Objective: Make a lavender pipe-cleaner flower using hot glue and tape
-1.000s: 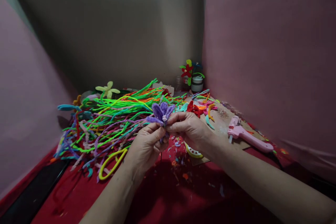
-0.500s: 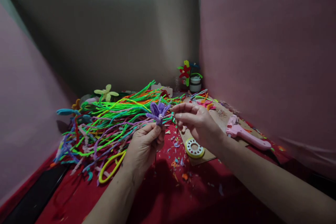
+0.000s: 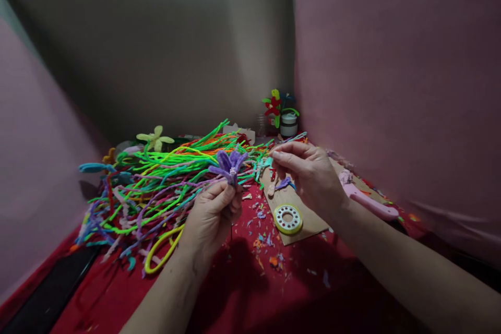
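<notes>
My left hand pinches a purple pipe-cleaner flower at its base, petals upward. Small pale beads show at the flower's middle, and a thin dark stem seems to come out below the hand. To the right, apart from the flower, my right hand is closed in a pinch of thumb and forefinger. Anything between those fingertips is too small to make out. Beneath the right hand is a piece of cardboard bearing a yellow-and-white spool and a small purple-and-blue pipe-cleaner piece.
A heap of coloured pipe cleaners spreads on the left, with a pale yellow flower behind. A pink glue gun lies right of my right forearm. Flowers stand near a white-and-grey container. Scraps litter the red cloth.
My right hand has moved right, away from the flower, and its fingers have drawn together into a pinch. The flower has tilted slightly and shifted a little left with my left hand.
</notes>
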Demonstrator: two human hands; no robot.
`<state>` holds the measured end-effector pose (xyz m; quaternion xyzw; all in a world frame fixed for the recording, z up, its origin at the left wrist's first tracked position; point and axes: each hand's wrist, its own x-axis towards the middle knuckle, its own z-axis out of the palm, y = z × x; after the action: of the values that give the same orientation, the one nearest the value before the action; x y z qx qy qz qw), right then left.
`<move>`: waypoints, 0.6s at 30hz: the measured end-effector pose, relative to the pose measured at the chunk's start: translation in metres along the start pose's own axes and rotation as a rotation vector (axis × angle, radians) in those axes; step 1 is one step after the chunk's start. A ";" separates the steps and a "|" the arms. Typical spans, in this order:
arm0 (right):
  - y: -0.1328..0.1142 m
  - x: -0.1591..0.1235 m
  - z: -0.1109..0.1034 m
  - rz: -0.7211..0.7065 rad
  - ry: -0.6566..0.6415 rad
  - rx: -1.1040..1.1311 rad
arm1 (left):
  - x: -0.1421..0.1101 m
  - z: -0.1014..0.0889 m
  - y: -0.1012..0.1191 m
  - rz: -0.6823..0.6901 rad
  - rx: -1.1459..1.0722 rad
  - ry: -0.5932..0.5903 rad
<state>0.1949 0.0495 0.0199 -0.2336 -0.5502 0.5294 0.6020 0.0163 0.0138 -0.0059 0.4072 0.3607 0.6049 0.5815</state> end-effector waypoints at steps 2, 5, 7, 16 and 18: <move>0.003 -0.008 -0.005 0.032 -0.230 -0.172 | 0.001 -0.001 0.002 0.031 -0.035 -0.010; 0.007 -0.015 -0.010 0.007 -0.498 -0.437 | 0.001 -0.004 0.004 0.072 -0.076 -0.013; 0.007 -0.011 -0.016 0.027 -0.437 -0.474 | 0.001 -0.006 0.004 0.081 -0.091 -0.016; 0.004 0.031 -0.055 0.078 -0.363 -1.276 | 0.002 -0.003 0.007 0.066 -0.110 -0.015; 0.012 0.031 -0.059 0.076 -0.407 -1.475 | 0.002 -0.003 0.007 0.057 -0.119 -0.007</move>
<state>0.2389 0.0988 0.0052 -0.4917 -0.8527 0.0779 0.1583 0.0106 0.0150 -0.0004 0.3841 0.3105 0.6402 0.5884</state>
